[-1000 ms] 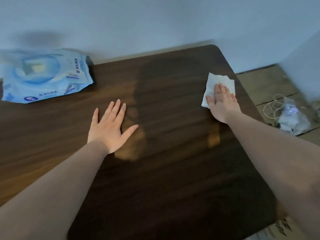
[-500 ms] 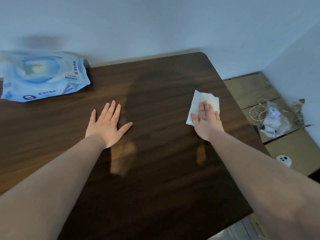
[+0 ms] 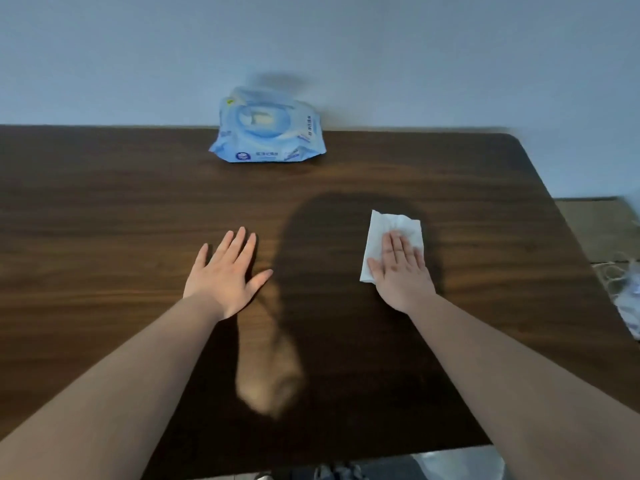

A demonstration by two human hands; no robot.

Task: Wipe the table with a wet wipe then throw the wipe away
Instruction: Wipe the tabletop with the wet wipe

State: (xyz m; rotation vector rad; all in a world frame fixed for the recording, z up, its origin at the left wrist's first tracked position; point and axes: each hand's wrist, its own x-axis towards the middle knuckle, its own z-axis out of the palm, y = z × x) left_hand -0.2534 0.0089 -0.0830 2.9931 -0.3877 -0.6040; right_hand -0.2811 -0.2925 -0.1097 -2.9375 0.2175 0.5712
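A white wet wipe (image 3: pixel 384 233) lies flat on the dark wooden table (image 3: pixel 121 220), right of centre. My right hand (image 3: pixel 400 271) presses flat on the wipe's near half, fingers together and stretched out. My left hand (image 3: pixel 225 271) rests palm down on the bare wood to the left, fingers spread, holding nothing. A dark shadow falls on the table between the two hands.
A blue pack of wet wipes (image 3: pixel 268 133) lies at the table's far edge against the pale wall. Beyond the table's right edge, a clear plastic bag with white cord (image 3: pixel 623 285) sits on brown cardboard on the floor.
My right hand has slid the wipe from the far right corner toward the table's middle. The view has swung left, so the pack now appears centred. My left hand stayed put.
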